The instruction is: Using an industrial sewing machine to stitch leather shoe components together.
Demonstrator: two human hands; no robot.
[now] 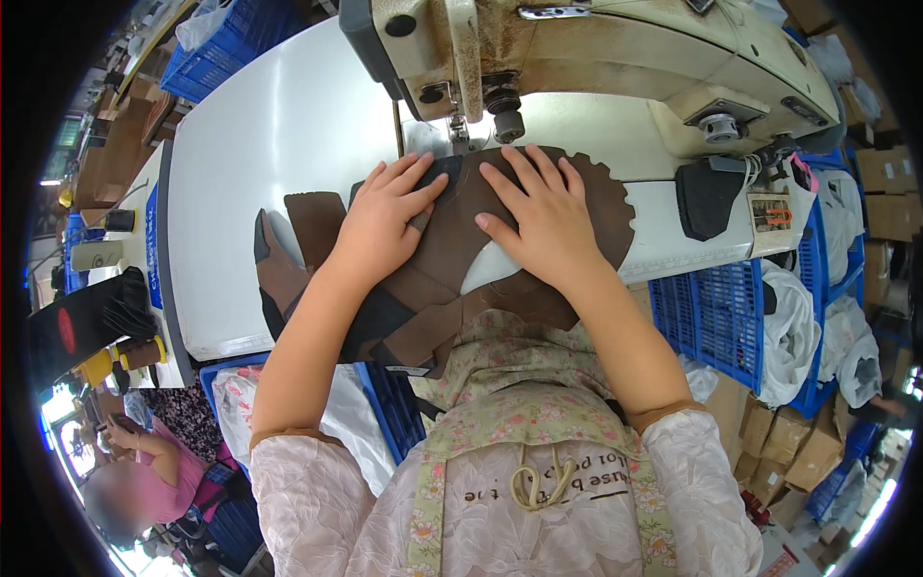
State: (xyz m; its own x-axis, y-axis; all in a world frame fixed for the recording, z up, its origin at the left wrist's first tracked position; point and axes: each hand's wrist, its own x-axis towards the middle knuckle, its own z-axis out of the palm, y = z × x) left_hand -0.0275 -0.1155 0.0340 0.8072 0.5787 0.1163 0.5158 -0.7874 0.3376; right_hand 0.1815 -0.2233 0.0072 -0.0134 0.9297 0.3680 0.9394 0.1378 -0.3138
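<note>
Brown leather shoe-upper pieces [481, 207], joined with black parts, lie across the sewing machine's white bed and hang over its near edge toward my lap. My left hand [383, 216] rests on the leather with fingers spread, its fingertips close to the presser foot [460, 130]. Also flat on the leather, to the right, is my right hand [543, 216], palm down and fingers apart. A notched, curved edge of the leather shows beyond the right hand. The sewing machine [586, 53] stands just past both hands, and its needle area is at the leather's far edge.
Black cut pieces [709, 197] lie on the table at the right. Blue crates [707, 313] with white bags stand below. Thread spools [144, 353] sit at the left. A person in pink [178, 476] sits at lower left. Another blue crate [226, 48] is at upper left.
</note>
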